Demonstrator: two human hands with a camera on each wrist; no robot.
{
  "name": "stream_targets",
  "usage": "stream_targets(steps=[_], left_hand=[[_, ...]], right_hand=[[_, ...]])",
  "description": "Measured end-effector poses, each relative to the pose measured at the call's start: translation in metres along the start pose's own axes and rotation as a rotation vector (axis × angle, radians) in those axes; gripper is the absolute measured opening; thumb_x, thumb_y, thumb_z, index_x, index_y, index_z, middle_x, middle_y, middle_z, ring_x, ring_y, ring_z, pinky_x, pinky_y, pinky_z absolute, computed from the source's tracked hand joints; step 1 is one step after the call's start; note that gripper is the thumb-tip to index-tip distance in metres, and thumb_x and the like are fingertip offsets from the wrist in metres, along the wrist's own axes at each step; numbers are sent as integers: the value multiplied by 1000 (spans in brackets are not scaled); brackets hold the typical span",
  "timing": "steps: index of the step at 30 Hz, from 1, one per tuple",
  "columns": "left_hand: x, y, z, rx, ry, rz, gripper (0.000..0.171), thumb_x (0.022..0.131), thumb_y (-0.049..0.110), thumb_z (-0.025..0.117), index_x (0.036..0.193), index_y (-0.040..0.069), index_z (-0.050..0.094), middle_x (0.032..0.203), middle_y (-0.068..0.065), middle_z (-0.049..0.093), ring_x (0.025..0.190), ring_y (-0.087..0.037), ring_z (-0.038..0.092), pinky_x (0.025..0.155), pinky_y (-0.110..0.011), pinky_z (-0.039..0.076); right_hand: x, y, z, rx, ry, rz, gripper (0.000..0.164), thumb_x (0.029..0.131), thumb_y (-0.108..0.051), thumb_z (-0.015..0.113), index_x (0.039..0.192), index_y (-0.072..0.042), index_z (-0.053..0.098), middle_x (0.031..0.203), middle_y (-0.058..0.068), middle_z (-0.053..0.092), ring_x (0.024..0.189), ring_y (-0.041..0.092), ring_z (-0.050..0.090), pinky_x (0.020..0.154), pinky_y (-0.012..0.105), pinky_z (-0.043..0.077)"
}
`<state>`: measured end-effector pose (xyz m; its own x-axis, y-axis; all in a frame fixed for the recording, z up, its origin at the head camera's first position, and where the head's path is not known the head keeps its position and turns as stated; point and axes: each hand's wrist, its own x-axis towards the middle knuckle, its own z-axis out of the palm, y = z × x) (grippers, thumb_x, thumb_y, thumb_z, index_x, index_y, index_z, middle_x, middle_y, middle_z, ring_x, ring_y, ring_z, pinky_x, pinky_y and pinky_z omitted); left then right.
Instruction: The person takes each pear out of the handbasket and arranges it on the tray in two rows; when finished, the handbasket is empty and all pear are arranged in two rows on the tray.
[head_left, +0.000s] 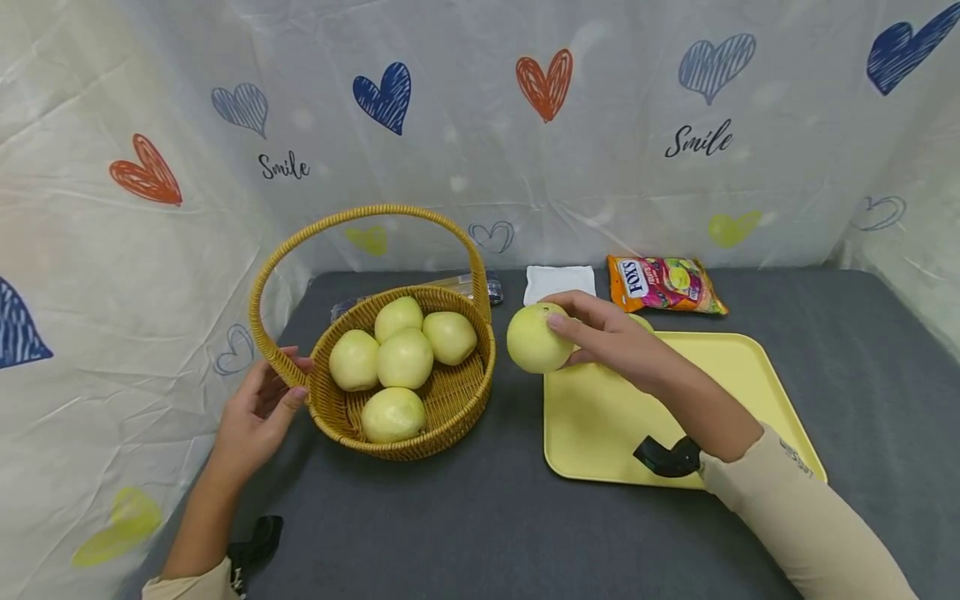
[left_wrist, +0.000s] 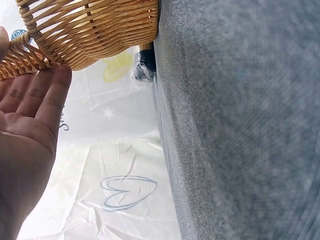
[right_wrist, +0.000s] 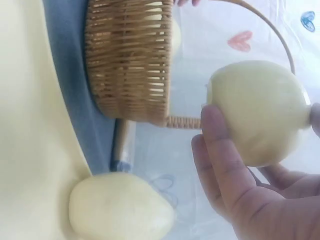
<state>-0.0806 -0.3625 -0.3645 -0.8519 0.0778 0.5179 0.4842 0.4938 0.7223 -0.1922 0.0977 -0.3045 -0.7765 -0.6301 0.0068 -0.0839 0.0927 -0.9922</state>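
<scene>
Gripping pale-green fruit (head_left: pixel 536 340), right hand (head_left: pixel 606 335) holding it aloft between wicker basket (head_left: pixel 450 393) and yellow tray (head_left: pixel 607 429); left hand (head_left: pixel 258 417) clasping basket at handle base (head_left: pixel 287 370); five more fruits (head_left: pixel 405 358) lying inside.

Pale backdrop (head_left: pixel 465 158) (scattered with hearts (head_left: pixel 544 83)), dark grey table (head_left: pixel 480 525)

Soft, even light fills the head view, leaving only a faint shadow on the gray tablecloth (head_left: pixel 465 533) around the wicker basket (head_left: pixel 420 450); wide-angle stretch pulls at the dark blue heart (head_left: pixel 903 54) in the upper right corner. In the left wrist view the white backdrop (left_wrist: pixel 85 160) glares and the tablecloth blurs at right. The right wrist view is hazy, bleaching the yellow tray (right_wrist: pixel 25 125) to cream.
</scene>
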Motion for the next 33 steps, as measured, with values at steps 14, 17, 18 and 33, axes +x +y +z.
stream_targets(steps=[14, 17, 18, 33], left_hand=[[1, 3, 0, 19, 2, 31, 56, 91, -20, 58, 143, -3, 47, 120, -29, 60, 113, -23, 64, 85, -18, 52], [2, 3, 1, 12, 3, 49, 57, 91, -21, 58, 143, -3, 48, 119, -30, 60, 113, -22, 64, 85, -18, 53], [2, 2, 1, 9, 4, 56, 57, 90, -21, 58, 143, -3, 48, 119, -30, 60, 112, -22, 64, 84, -18, 53], [0, -2, 1, 22, 2, 19, 58, 91, -20, 58, 144, -1, 47, 121, -27, 61, 114, -20, 63, 86, -18, 52]], right_hand=[[-32, 2, -24, -74, 54, -31, 38, 108, -25, 48, 140, -5, 49, 129, 16, 55, 108, 28, 60, 86, 41, 56], [-38, 2, -28, -86, 74, -27, 39, 108, -25, 48, 141, -4, 48, 129, 15, 54, 109, 26, 60, 86, 39, 56], [-40, 3, -30, -90, 81, -25, 39, 108, -24, 48, 141, -4, 48, 129, 15, 54, 109, 25, 59, 85, 39, 56], [-74, 17, -74, -52, 76, -79, 38, 111, -17, 38, 148, -11, 44, 140, 11, 41, 110, 18, 62, 85, 37, 58]])
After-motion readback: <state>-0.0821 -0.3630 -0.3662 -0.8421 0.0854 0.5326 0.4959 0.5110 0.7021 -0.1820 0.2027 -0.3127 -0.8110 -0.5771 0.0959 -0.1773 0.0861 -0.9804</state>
